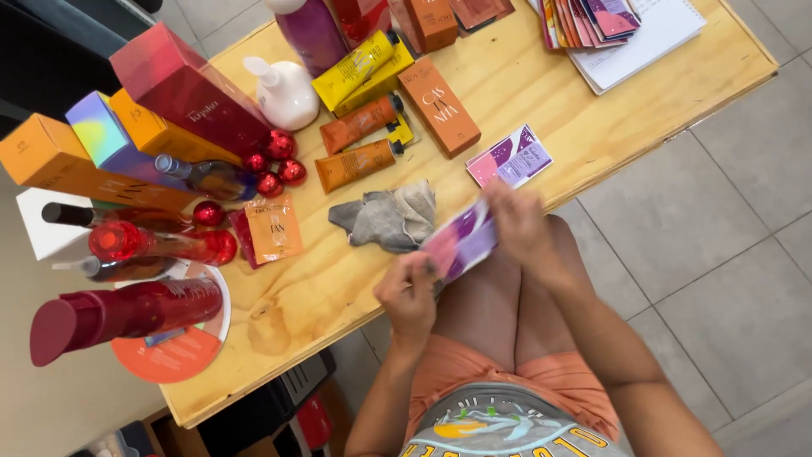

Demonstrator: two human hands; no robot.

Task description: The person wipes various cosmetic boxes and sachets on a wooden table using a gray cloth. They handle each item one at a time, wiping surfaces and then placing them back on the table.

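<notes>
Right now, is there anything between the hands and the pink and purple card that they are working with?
No, nothing visible is in the way. Both hands already hold the pink and purple card: the left hand grips its lower end and the right hand its upper end. The grey cloth lies beside it on the wooden table.

Grey cloth (389, 216), orange tubes (355, 165), boxes (438, 106) on wooden table (592, 127).
</notes>
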